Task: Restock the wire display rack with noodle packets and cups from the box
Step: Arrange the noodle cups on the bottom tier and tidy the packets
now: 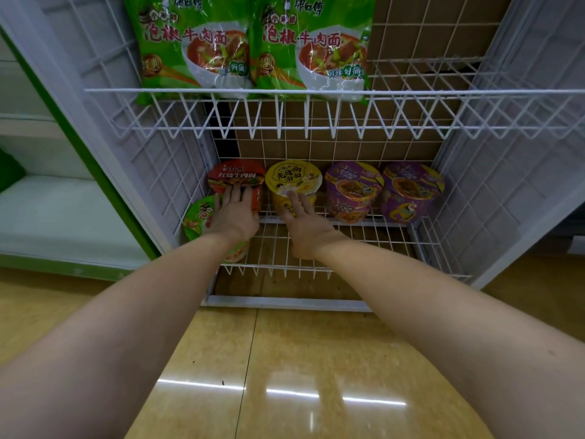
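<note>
The noodle cups stand in a row at the back of the lower wire shelf: a red cup, a yellow cup just beside it, then two purple cups to the right, with a green cup lower down in front at the left. I'd judge them light, thin-walled tubs with film lids, easy to dent and top-heavy enough to tip on the wire, so best taken round the side wall below the rim, not by the lid. The left hand lies with straight fingers, close together, against the front of the red cup; the right hand reaches with its fingers slightly spread, tips touching the yellow cup's front. Neither hand curls round anything; it looks like nudging the cups square. Both forearms stretch forward and down, wrists low over the shelf's front edge. On the shelf above, two green noodle packets stand side by side at the left, soft and crinkly by the look. The box is not in view
</note>
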Tool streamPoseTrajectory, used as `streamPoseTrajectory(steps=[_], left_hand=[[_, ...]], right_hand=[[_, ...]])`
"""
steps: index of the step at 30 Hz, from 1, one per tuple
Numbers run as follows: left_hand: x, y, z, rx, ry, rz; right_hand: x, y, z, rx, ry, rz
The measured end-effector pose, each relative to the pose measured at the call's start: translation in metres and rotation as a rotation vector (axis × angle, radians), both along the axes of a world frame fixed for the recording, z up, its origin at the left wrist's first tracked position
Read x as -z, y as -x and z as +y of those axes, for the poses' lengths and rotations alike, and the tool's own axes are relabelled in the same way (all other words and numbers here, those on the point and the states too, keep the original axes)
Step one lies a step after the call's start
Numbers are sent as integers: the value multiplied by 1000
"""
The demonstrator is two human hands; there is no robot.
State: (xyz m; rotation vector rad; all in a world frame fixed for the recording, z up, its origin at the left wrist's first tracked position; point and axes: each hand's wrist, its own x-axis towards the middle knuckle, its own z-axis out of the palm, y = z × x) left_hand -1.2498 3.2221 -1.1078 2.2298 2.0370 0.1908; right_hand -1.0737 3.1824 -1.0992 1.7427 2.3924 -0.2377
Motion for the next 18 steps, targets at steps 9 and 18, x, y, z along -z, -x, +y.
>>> streamPoseTrajectory(steps=[9,18], left_hand=[[-2,-14,-2,31,-69,191],[-5,-61,-9,398,-122,133]], right_hand=[[-14,-15,-2,-39,-12,86],[-15,-53,-2,183,-178,-129]])
